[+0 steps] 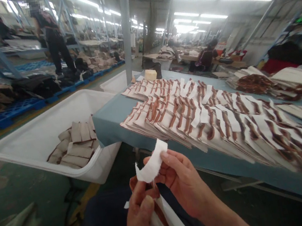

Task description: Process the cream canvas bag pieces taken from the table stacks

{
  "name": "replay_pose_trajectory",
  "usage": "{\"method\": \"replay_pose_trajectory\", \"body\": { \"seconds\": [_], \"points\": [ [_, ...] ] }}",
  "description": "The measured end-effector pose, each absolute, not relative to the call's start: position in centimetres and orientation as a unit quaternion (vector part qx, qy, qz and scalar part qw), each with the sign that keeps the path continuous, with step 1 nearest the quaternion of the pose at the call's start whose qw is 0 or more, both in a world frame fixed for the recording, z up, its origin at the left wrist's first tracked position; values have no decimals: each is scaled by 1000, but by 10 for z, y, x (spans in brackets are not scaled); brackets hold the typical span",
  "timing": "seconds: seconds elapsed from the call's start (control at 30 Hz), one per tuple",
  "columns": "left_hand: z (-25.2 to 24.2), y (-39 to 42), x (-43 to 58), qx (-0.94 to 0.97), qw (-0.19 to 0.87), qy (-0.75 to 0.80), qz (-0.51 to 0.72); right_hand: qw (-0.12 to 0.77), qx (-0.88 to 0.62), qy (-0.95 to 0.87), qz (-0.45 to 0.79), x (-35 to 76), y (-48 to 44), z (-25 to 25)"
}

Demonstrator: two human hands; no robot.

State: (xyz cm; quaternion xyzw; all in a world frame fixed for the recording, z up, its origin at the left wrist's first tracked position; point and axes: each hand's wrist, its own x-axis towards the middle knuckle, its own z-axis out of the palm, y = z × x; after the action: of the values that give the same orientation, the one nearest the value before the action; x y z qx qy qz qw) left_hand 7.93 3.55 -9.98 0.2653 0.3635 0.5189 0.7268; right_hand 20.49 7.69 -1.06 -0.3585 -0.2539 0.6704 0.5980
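Observation:
My left hand is closed around the top of a cream fabric piece with brown edging, which hangs down over my lap. Between the thumb and fingers of my right hand is one end of a curved white strip. The strip's other end drops to the fingers of my left hand, and whether it is attached there I cannot tell. Beyond my hands, overlapping rows of similar cream and brown pieces lie on the table, several with white strips on them.
A white bin with folded beige pieces stands left of the blue-covered table. A yellowish block and a metal post are at the table's far end. Stacked pieces lie at right. A person stands far left.

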Motion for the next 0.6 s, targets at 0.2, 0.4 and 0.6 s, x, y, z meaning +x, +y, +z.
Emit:
{"method": "replay_pose_trajectory", "body": {
  "seconds": [0.2, 0.4, 0.6],
  "points": [
    [-67, 42, 82, 121, 695, 398, 586, 620, -397, -176, 654, 208, 53, -43],
    [-60, 40, 74, 80, 621, 507, 592, 632, -455, -194, 597, 213, 37, -66],
    [-73, 42, 64, 44, 579, 587, 564, 617, -497, -335, 510, 215, 37, -64]
  ]
}}
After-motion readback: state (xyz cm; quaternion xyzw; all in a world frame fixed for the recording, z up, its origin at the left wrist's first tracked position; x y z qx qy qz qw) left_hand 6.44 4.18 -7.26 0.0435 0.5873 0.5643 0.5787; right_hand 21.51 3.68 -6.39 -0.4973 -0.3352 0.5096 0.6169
